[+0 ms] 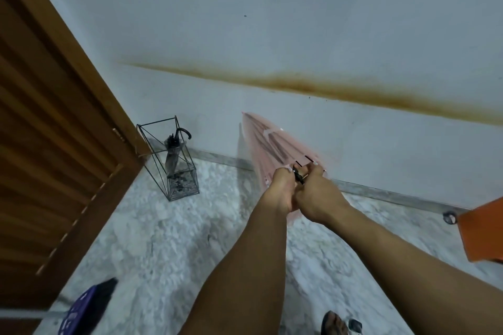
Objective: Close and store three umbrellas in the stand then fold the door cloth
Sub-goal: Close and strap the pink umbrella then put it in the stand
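Observation:
A pink umbrella point(268, 144) points away from me toward the wall, its canopy collapsed and blurred by motion. My left hand point(281, 189) grips it at the near end of the canopy. My right hand point(317, 192) grips it right beside the left, and a dark part of the shaft shows between the two hands. A black wire umbrella stand point(181, 185) stands on the floor by the wall to the left. A closed grey umbrella point(174, 152) with a black hooked handle stands inside it.
A brown louvred wooden door point(54, 130) fills the left side. A blue and black object point(89, 307) lies at the bottom left. An orange object point(481, 231) juts in at the right edge. A sandal point(334, 323) lies on the marble floor point(152, 247).

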